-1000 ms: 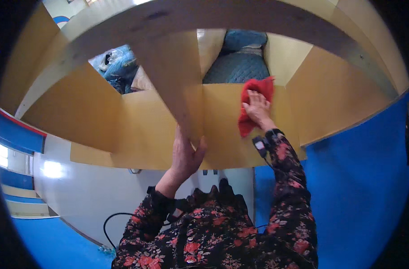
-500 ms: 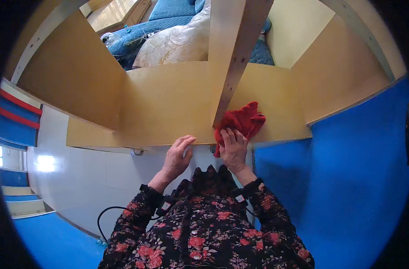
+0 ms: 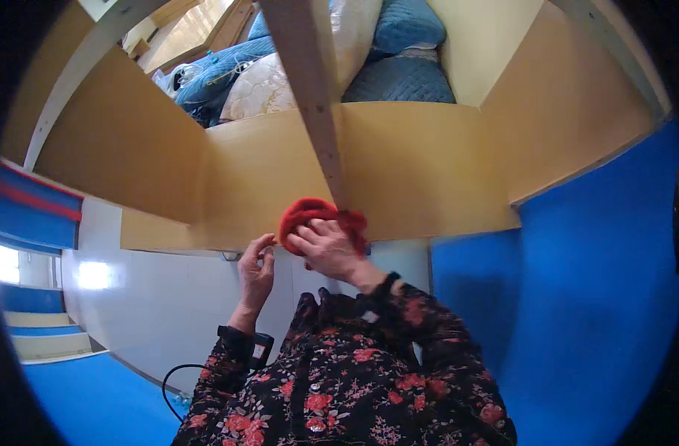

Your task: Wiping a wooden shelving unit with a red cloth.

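Note:
A bunched red cloth (image 3: 301,212) lies on the front of the tan wooden shelf board (image 3: 414,178), left of the foot of the upright divider (image 3: 317,111). My right hand (image 3: 328,249) is on top of the cloth, its fingers bent and pressing into the folds. Part of the cloth is hidden under the palm. At the board's front edge, left of the cloth, my left hand (image 3: 256,276) holds nothing. Its fingertips are by the edge, with the thumb apart from the fingers.
Wooden side panels stand at the left (image 3: 116,141) and right (image 3: 570,126) of the board. Behind it are blue quilted bedding (image 3: 403,78) and a cream cushion-like bundle (image 3: 261,89). A blue surface (image 3: 592,297) fills the right side. A black cable (image 3: 168,379) loops by my left sleeve.
My right hand has moved left with the red cloth, from the right side of the divider to its left side. My left hand has shifted a little left along the edge.

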